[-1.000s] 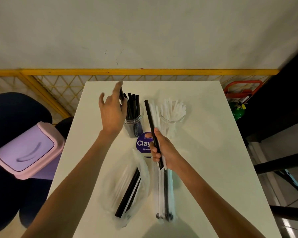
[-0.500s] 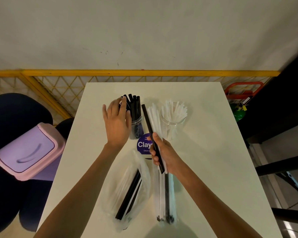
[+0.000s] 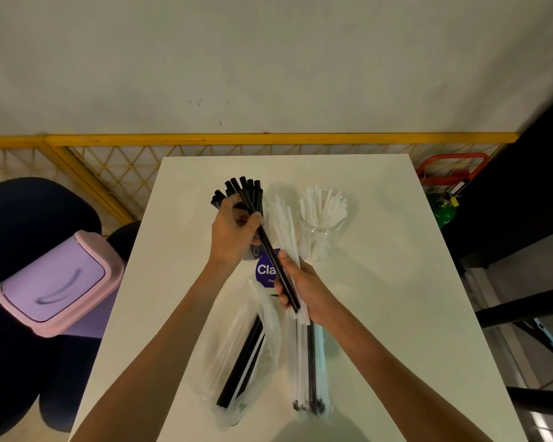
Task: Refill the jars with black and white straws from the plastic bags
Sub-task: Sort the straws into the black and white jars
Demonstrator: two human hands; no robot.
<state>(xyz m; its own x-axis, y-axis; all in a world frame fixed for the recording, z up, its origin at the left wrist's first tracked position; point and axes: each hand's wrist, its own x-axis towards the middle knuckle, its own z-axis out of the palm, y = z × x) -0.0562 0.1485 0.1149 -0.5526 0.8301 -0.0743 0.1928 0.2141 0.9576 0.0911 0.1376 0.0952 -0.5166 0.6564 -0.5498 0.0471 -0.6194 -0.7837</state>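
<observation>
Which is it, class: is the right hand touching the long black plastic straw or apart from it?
Touching. The head view shows the right hand gripping the long black plastic straw near its lower end.

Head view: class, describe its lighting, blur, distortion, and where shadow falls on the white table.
Head view: dim, warm light; a soft rounded shadow darkens the white table's near edge; the left plastic bag looks smeared, the raised black straw crisp; the wide-angle lens splays the table's sides.

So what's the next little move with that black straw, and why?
Probably swing the black straw upright and drop it among the jarred black straws: the left hand grips those, and the right hand holds the straw's lower end off to one side.
</observation>
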